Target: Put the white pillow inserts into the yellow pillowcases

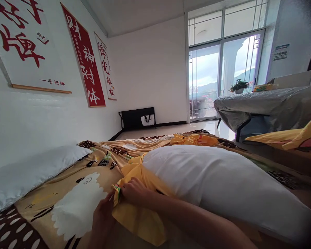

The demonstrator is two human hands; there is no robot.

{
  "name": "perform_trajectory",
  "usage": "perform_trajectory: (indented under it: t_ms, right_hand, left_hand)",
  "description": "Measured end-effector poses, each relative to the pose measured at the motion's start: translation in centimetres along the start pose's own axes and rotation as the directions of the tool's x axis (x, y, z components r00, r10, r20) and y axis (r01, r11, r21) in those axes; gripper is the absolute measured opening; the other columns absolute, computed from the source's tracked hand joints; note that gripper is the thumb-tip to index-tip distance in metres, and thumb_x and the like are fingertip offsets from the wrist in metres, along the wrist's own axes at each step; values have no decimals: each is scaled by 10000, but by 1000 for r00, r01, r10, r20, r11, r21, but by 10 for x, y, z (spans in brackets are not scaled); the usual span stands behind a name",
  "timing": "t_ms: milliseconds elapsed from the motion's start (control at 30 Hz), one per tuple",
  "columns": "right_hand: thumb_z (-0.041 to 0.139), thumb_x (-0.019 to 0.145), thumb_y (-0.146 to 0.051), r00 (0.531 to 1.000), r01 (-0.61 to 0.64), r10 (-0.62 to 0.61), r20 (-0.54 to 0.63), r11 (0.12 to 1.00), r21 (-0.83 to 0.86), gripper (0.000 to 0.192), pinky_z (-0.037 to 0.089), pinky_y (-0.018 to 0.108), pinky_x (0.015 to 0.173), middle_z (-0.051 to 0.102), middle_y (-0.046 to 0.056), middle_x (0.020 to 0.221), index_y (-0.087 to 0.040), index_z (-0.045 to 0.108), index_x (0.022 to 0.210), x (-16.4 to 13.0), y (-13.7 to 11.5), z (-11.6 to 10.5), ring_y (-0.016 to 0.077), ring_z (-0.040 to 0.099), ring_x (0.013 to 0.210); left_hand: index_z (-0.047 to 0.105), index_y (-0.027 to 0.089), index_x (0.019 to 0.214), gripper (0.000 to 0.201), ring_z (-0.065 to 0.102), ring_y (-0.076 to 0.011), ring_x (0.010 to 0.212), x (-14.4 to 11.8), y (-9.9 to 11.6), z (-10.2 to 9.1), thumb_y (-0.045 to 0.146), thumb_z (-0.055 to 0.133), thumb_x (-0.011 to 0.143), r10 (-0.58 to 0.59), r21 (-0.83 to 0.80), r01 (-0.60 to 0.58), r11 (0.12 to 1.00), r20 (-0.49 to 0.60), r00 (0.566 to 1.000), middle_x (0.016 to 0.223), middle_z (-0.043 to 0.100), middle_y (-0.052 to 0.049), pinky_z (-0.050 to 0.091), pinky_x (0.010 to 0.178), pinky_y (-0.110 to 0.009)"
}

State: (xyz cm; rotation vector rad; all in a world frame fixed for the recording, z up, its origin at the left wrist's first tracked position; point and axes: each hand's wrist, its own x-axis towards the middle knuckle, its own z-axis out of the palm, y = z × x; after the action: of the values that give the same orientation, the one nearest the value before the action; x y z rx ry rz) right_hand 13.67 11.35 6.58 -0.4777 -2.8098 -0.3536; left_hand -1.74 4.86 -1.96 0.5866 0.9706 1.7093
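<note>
A plump white pillow lies across the bed, its left end inside a yellow pillowcase. My right hand is closed on the pillowcase near its left corner, the forearm reaching over the pillow's near side. Just to the left, my left hand grips the same corner, where a small colourful print shows. Its fingertips are partly hidden by the cloth. Beneath everything is a tan and brown blanket with a white sheep pattern.
Another white pillow rests against the left wall. Beyond the bed are a folded black frame and a table under a grey plastic cover, bearing a potted plant. More yellow cloth is at the right.
</note>
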Motion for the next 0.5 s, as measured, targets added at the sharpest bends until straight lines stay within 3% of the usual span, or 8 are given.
perform_trajectory:
  t_ms: [167,333,400,500]
  right_hand:
    - [489,891,-214,1000,-19,19,-17,1000,-14,168,373,269,562,719,46,824,-163,646,854,-3,1,5,162,636,660]
    - [468,908,-200,1000,-15,15,8,1000,-22,172,383,288,613,710,43,838,-151,625,858,-4,-2,-2,168,636,699]
    - [461,914,-210,1000,-23,24,6,1000,-9,167,384,292,616,702,38,844,-151,613,874,-6,-4,-7,167,633,700]
    - [482,897,-216,995,-60,60,-86,998,-4,118,392,298,616,677,28,856,-164,588,908,-19,-8,-10,176,616,737]
  left_hand:
    - [711,140,804,233,658,-280,897,-6,0,10,271,743,614,-117,-7,118,993,36,992,797,706,-81,535,745,-324]
    - [703,115,757,346,674,-261,793,-12,7,19,392,814,581,-64,202,44,978,93,994,693,688,-79,489,590,-257]
    - [709,115,791,377,677,-255,777,-14,11,21,366,839,541,-62,190,39,981,115,991,734,702,-84,497,609,-261]
    - [711,117,838,357,676,-285,862,-11,16,19,311,825,561,-106,90,97,991,107,989,818,715,-99,537,721,-318]
